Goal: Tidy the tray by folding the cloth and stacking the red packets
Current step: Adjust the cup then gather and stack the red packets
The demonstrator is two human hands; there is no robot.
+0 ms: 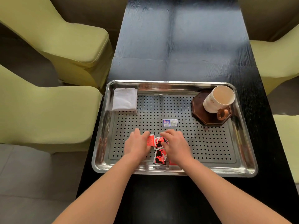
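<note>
Red packets (159, 150) on tray (210, 143); left hand (137, 143), right hand (177, 143), each grip seemingly pinching them

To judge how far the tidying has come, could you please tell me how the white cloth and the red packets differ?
The white cloth lies folded in a neat rectangle; the red packets form a loose, uneven cluster. The cloth sits in the far left corner of the tray, the packets by its near edge. The cloth is untouched; the left hand and right hand hold the packets. Both lie in the tray.
</note>
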